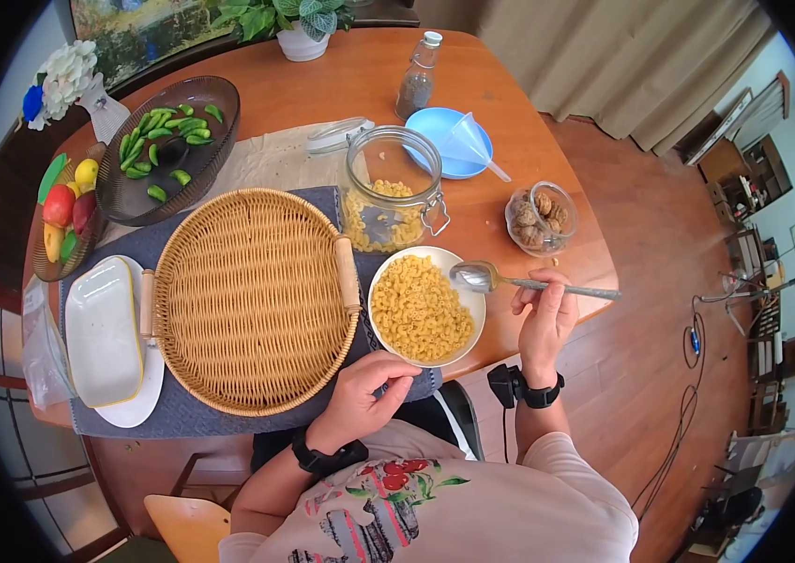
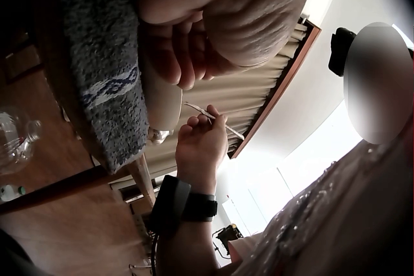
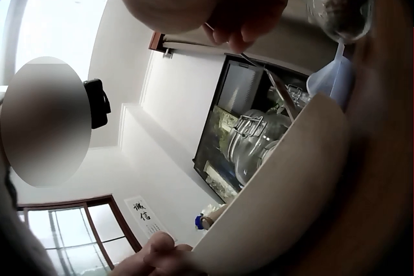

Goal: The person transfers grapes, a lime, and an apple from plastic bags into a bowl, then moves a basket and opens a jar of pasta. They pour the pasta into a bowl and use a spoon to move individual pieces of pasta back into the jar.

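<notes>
In the head view, my right hand (image 1: 547, 319) pinches the patterned handle of a metal spoon (image 1: 477, 276). The spoon's head is over the right rim of a white bowl (image 1: 380, 328). Curly yellow macaroni (image 1: 424, 310) fills this bowl. My left hand (image 1: 369, 389) is at the bowl's near-left rim, fingertips against its outer side and thumb apart from the rim. The left wrist view shows its fingers (image 2: 184, 59) loosely bent before the bowl wall (image 2: 163, 98). An open clip-top glass jar (image 1: 383, 211) of macaroni stands behind the bowl.
A wicker tray (image 1: 257, 300) lies left of the bowl on a blue cloth (image 1: 313, 418). White dishes (image 1: 102, 328), green peppers in a dark dish (image 1: 205, 98) and a fruit basket (image 1: 45, 263) are farther left. A blue plate with a funnel (image 1: 468, 145) and walnuts (image 1: 543, 220) stand at right.
</notes>
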`<state>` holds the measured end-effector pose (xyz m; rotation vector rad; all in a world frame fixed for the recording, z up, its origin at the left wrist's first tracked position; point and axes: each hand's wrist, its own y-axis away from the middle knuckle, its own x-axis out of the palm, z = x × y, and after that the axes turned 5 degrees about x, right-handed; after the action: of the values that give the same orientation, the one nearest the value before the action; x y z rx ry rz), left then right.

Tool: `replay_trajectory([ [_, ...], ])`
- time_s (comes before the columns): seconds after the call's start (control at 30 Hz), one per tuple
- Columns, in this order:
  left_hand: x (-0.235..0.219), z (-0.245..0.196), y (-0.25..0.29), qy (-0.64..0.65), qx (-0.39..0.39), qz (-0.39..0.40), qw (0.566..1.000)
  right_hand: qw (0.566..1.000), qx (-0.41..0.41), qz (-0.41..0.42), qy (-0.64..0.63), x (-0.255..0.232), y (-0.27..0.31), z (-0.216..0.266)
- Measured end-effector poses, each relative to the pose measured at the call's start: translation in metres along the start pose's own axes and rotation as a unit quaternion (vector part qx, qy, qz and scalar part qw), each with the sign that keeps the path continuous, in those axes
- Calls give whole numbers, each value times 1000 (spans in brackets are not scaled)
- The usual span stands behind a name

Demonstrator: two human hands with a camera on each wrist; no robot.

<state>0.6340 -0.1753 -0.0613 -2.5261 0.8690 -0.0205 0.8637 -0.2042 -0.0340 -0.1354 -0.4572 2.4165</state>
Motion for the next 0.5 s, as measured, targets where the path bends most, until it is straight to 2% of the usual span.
replay_trajectory([
  [0.07,0,0,0,-1,-3,-1,1000,999,-13,-1,46,-4,4,-5],
  [0.13,0,0,0,-2,-6,0,1000,984,-64,24,163,-8,6,-10],
  [0.27,1,-1,0,0,-16,0,1000,968,-108,64,216,-9,5,-16],
  [0.33,1,-1,0,-2,-15,-3,1000,986,-28,59,151,-9,6,-20],
  [0.37,2,1,0,-2,-5,-7,1000,987,-28,58,150,-7,6,-19],
  [0.43,2,1,0,-2,6,-11,1000,996,51,19,69,-2,6,-17],
  [0.5,1,0,1,2,-19,-6,1000,996,65,15,52,-2,6,-18],
])
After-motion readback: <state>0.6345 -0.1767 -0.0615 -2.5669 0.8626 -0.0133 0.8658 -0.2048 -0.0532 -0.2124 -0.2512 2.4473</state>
